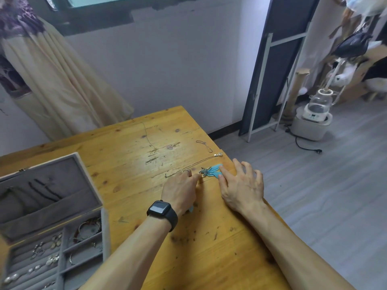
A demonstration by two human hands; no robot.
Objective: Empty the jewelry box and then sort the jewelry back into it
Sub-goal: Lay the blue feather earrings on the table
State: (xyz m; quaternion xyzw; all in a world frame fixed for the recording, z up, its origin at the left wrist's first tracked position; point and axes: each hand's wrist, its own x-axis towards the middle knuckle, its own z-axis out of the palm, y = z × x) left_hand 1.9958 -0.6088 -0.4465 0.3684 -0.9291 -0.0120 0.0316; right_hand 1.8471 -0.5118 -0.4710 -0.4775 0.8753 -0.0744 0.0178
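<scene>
Emptying seemed unfinished: the open grey velvet jewelry box (pixel 62 174), well left of the fingers, held rings. The left hand (pixel 180 191) curled at the silver pendant with turquoise feathers (pixel 211 172), though I could not tell whether it gripped. The right hand (pixel 240 187) lay released and flat on the feathers. A thin silver chain (pixel 209 158) lay just beyond the fingertips on the wooden surface (pixel 136 185). Next the hands should probably let go and reach back to the box.

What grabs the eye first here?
Both hands meet over a turquoise feather pendant near the wooden table's right edge. The right hand lies spread on the feathers, and the left hand, black smartwatch on its wrist, has fingertips at the metal end. At lower left the grey jewelry box stands open, earrings and bangles in its tray. Thin chains lie beyond the hands.
</scene>
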